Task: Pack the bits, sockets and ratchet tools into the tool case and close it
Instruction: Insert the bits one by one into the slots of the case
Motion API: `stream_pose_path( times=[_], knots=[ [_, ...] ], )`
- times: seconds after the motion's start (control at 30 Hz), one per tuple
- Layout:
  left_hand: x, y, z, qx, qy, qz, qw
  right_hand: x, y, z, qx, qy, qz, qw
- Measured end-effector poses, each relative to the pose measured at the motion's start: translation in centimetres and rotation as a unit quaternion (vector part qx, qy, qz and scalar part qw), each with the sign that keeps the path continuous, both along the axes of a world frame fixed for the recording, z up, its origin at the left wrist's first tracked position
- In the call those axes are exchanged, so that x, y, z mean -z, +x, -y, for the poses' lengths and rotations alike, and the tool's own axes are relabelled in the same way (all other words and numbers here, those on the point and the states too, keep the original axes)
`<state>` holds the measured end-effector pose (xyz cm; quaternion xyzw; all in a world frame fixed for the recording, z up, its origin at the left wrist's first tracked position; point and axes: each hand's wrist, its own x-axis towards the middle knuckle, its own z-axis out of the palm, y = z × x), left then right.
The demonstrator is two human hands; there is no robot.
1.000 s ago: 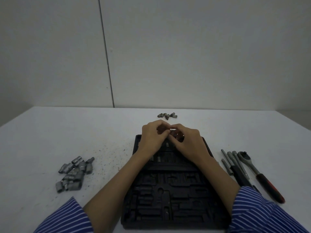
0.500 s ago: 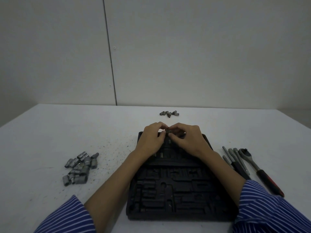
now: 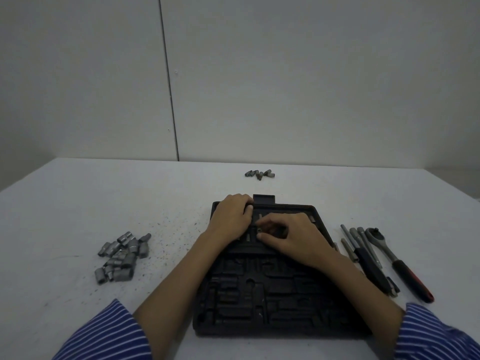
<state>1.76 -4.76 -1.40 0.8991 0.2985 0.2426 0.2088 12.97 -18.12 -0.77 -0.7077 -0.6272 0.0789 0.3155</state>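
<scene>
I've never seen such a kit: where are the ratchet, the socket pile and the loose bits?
ratchet [image 3: 397, 263]: head view, on its shaft.
socket pile [image 3: 122, 255]: head view, pile's middle.
loose bits [image 3: 259, 174]: head view, cluster's middle.

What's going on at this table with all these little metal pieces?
A person is packing a tool set into a black tool case that lies open on the table. The right hand pinches a small bit at the far rows of slots, and the left hand rests on the case's far left corner. Loose sockets, more bits, extension bars and a ratchet wait outside on the table.
</scene>
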Motion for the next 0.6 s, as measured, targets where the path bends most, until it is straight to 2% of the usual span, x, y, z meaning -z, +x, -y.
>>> stream_pose_path(
  times=[0.2, 0.6],
  knots=[
    [-0.01, -0.16, 0.42, -0.004, 0.043, -0.025, 0.999, -0.12, -0.26, 0.33, -0.005, -0.002, 0.016, 1.0],
    [0.02, -0.3, 0.46, -0.005, 0.042, -0.032, 0.999, 0.11, 0.01, 0.42, -0.033, -0.018, -0.001, 0.999]
  ],
)
